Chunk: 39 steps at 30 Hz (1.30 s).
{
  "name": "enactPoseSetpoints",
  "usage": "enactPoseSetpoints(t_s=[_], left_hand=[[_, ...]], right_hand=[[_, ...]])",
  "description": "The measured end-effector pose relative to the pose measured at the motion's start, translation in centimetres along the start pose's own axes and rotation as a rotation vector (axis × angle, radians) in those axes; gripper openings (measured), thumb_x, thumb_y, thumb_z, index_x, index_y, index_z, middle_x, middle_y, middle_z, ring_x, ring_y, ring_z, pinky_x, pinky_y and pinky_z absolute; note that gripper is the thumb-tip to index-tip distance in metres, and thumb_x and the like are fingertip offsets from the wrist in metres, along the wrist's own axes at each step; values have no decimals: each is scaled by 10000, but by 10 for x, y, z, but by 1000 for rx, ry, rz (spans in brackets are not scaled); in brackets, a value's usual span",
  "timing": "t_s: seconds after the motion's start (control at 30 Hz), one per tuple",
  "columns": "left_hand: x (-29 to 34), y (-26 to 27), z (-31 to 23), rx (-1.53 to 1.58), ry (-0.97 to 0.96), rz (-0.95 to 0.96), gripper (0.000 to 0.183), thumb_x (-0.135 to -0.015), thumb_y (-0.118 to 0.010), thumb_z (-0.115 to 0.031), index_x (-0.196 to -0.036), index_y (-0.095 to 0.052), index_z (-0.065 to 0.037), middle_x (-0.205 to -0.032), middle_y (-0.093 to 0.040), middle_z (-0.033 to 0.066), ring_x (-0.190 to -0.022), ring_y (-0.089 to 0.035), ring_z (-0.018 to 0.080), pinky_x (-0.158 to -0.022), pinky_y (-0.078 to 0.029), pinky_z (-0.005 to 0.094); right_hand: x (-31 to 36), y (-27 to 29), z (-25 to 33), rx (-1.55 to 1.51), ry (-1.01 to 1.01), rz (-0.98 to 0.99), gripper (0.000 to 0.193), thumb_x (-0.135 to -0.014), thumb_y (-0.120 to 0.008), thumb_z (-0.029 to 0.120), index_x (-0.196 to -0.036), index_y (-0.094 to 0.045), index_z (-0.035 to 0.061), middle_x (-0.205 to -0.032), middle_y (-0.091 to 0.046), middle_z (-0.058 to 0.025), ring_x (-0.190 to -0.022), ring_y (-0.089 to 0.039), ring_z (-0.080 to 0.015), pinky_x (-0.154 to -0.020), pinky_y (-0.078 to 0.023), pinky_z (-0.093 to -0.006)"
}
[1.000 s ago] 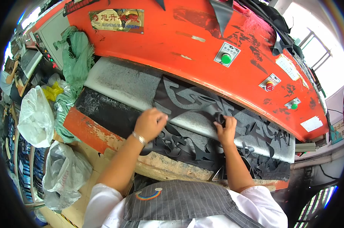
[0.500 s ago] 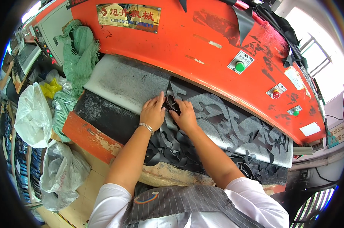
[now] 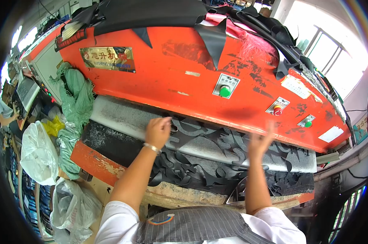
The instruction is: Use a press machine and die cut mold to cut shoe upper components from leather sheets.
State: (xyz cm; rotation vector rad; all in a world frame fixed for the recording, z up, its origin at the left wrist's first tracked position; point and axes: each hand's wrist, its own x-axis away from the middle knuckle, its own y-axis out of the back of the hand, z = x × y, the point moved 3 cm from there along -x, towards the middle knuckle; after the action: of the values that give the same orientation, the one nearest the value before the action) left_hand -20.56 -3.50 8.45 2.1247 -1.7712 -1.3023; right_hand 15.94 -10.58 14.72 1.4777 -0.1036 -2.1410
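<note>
My left hand (image 3: 158, 132) is over the white cutting board (image 3: 123, 118), its fingers curled together and blurred. Beside its fingertips is the edge of a small dark ring-like form (image 3: 174, 127), mostly hidden; whether the fingers grip it I cannot make out. My right hand (image 3: 260, 144) is raised in front of the orange press, smeared by motion, with fingers stretched apart and nothing visible in them. Between my hands a black sheet with curved cut-outs (image 3: 192, 136) lies on the board. Black curled offcuts (image 3: 184, 168) are heaped along the near side.
The orange press head (image 3: 159, 85) spans the far side, carrying a large green button (image 3: 224, 91), a red button (image 3: 277, 111) and a smaller green button (image 3: 308, 124). Black sheets (image 3: 151, 14) drape over its top. Plastic bags (image 3: 39, 154) stand at left.
My right hand has left the small dark form and moved right, toward the press front. My left hand has shifted slightly left, its fingers curling. The view has tilted up, showing more of the press top.
</note>
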Motion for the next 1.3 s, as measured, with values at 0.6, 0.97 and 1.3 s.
enactPoseSetpoints(t_s=[0.6, 0.97, 1.3], left_hand=[[51, -7, -141, -33, -119, 588, 319, -916, -527, -313, -738, -625, -68, -779, -581, 125, -802, -579, 327, -725, -474, 449], [157, 42, -129, -291, 7, 400, 290, -842, -585, -307, -681, -680, -85, -761, -608, 53, -824, -596, 247, -756, -472, 414], [131, 30, -109, -213, 70, 592, 280, -801, -616, -321, -663, -691, -90, -748, -636, 100, -798, -610, 295, -741, -483, 418]], right_hand=[[-111, 141, -164, 6, -576, -356, 618, -988, -465, 403, -1425, -341, -16, -1437, -327, -237, -1292, -371, -327, -1053, -339, -420], [17, -66, 135, -484, -168, 369, 229, -900, -613, 189, -1073, -632, 40, -1051, -612, -146, -1032, -552, -283, -925, -421, -399], [21, -196, 165, -36, -106, 885, 387, -872, -588, 389, -1013, -648, 34, -1035, -646, -177, -1013, -592, -343, -846, -487, -470]])
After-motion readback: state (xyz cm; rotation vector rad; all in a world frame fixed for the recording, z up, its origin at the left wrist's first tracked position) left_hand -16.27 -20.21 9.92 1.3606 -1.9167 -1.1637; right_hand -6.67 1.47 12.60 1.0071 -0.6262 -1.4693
